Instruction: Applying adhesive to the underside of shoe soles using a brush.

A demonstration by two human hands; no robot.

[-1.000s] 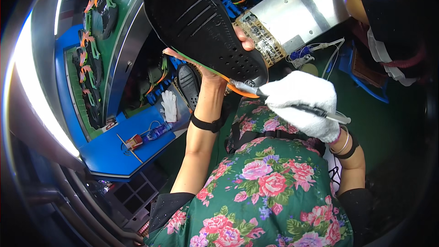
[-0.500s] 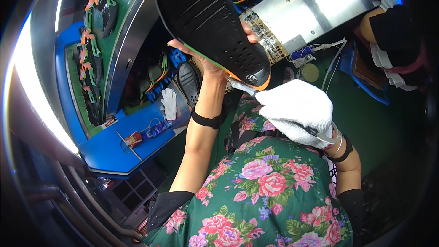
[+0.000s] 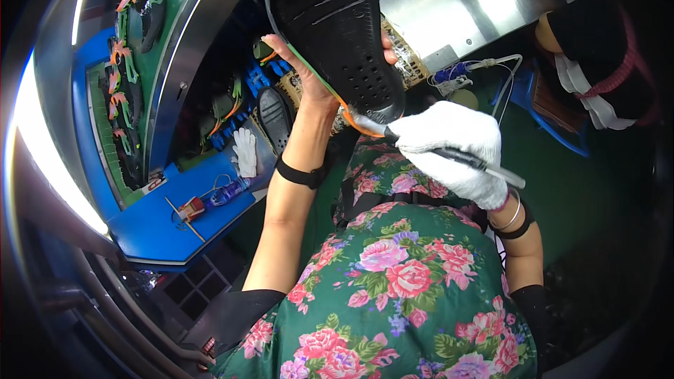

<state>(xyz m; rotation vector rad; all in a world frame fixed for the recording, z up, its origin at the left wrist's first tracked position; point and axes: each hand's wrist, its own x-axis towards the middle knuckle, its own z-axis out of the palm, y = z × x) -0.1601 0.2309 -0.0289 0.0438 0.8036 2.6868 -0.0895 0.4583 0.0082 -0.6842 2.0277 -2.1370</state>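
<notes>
My left hand, bare, holds up a black shoe sole with its broad flat face turned to me. The thumb lies along its left edge and fingertips curl over the right edge. Grooves cross the upper part, small holes dot the lower part, and green and orange show along the rim. In a white knit glove, my right hand is closed around a slim brush. The brush's pale tip touches the lower end of the sole, by the orange rim, where the surface looks wet and shiny.
Another black sole and a white glove lie left of my arm. A blue bench carries a red-and-blue item. Shoe parts hang on the green rack. A metal cover spans the top; a person sits at right.
The sole has tilted more upright and shifted slightly right. My right hand has turned, so the brush handle now shows, and the tip has moved left along the sole's lower end.
</notes>
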